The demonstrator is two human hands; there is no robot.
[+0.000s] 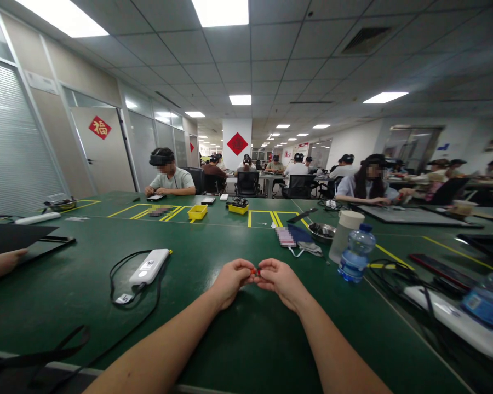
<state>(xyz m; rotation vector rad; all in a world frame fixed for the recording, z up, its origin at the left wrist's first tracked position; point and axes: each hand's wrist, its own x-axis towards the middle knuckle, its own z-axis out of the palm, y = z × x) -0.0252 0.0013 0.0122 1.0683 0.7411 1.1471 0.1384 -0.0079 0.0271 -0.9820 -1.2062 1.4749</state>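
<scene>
My left hand point(232, 281) and my right hand point(280, 281) meet above the green table point(205, 334), fingertips close together. Pinched in the left thumb and fingers is a small orange-red piece point(253, 271). The right fingers close on a tiny dark red piece point(259, 272) right beside it. Both are too small for me to tell their kind, or whether they are joined. My fingers cover much of them.
Left of my hands lies a white power bank point(149, 267) with black cables. A water bottle point(356, 254), a white cup point(345, 235) and a metal bowl point(322, 232) stand to the right. Yellow trays point(198, 213) sit farther back. Another person's hand point(4, 265) is at far left.
</scene>
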